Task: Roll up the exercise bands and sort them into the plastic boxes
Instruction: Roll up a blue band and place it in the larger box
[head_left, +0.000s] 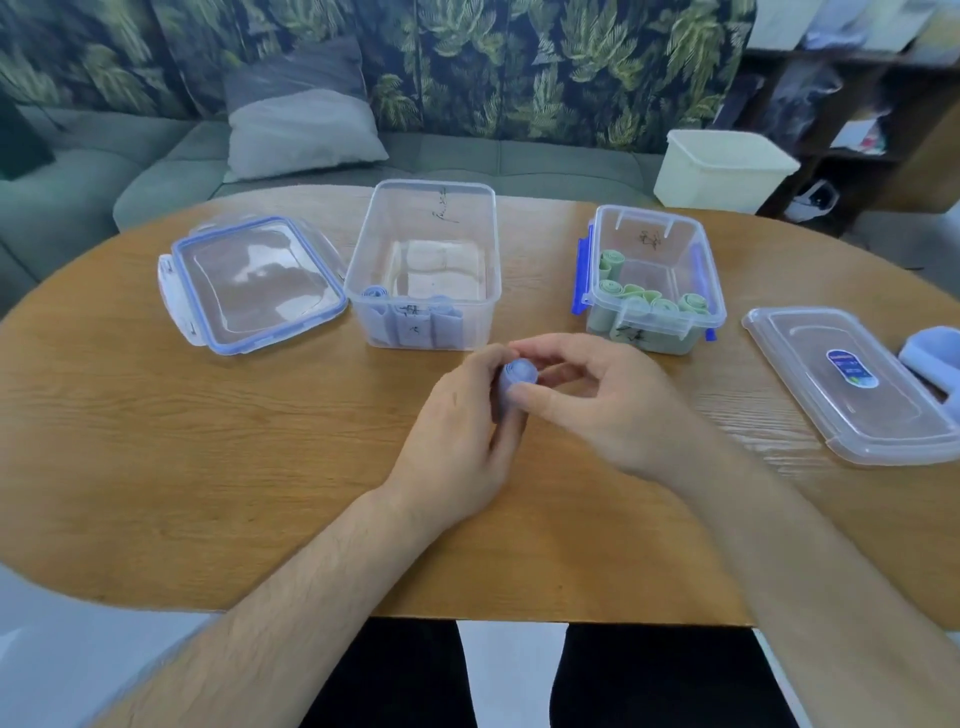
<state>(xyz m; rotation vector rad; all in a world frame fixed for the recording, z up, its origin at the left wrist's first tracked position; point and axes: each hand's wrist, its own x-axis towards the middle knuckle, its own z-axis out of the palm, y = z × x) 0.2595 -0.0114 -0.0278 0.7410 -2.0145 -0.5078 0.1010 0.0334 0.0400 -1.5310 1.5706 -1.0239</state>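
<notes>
Where hands (457, 426) (597, 405) meet, both pinch a rolled band (517, 376).

Box scrawls (445, 212), lid sticker (852, 370) — illegible

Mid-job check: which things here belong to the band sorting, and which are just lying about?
Job: blue roll, held by left hand and right hand; box with blue bands; box with green rolls; loose blue band; left lid; right lid.
Lying about: grey pillow; white bin; shelf unit.
</notes>
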